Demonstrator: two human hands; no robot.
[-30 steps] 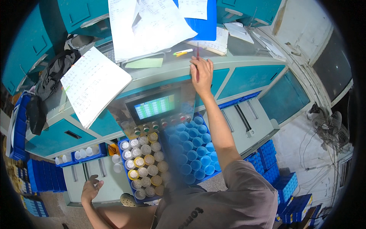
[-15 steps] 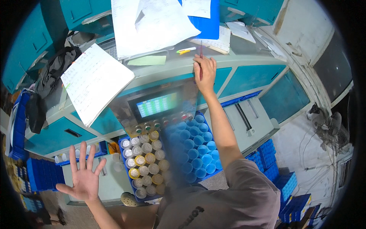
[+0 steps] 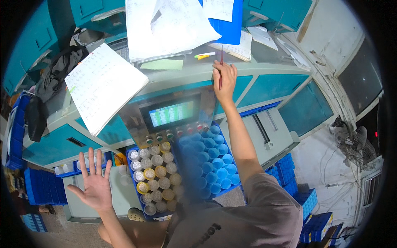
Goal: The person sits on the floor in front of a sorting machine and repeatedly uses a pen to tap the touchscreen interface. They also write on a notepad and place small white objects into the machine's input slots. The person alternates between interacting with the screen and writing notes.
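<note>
My right hand [image 3: 223, 82] reaches up to the teal machine's top ledge [image 3: 178, 80] and holds a thin red pen [image 3: 221, 62] upright against it. My left hand [image 3: 96, 182] hangs low at the left, fingers spread wide, holding nothing, beside a blue tray [image 3: 182, 173] filled with several round bobbins, pale ones on the left and blue ones on the right. A small green-lit screen [image 3: 171, 113] sits on a steel panel between the two hands, with a row of knobs under it.
An open notebook [image 3: 103, 84] with ruled tables lies on the ledge at left. Loose papers [image 3: 169, 25] and a blue clipboard [image 3: 229, 29] lie above. Markers [image 3: 204, 55] rest near the pen. Stacks of blue crates [image 3: 43, 186] stand on the floor.
My left hand has risen from a curled position low at the left and spread its fingers open. My right hand has slid slightly along the ledge with the pen.
</note>
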